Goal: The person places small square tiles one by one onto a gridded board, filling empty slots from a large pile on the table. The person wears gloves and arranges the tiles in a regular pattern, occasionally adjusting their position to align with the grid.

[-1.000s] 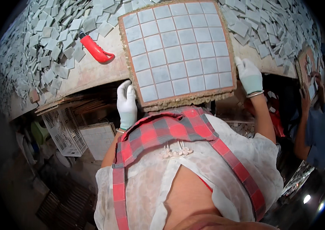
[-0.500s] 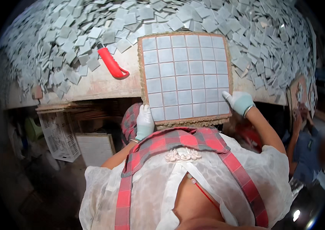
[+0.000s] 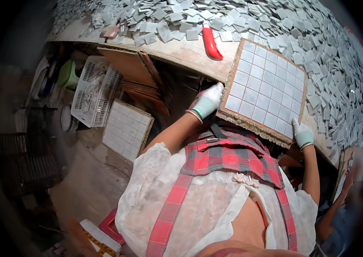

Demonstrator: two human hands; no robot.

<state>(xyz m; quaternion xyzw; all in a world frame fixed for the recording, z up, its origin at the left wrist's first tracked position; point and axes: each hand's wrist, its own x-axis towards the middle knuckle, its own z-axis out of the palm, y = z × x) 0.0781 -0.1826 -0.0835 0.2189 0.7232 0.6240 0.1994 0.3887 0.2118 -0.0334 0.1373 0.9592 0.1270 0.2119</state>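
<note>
At the tabletop's near edge, we find the tiled board btwn both hands, near side overhanging toward the checked apron. L hand: fingers curled by the left edge; can't tell if they truly grip. R hand: thumb over the right edge close to the near corner, fingers apparently grasping the board. We'd rec. even support from below, board approx. level, thumbs on rim vs. tile faces, & clearance from loose tiles & red-handled tool.
</note>
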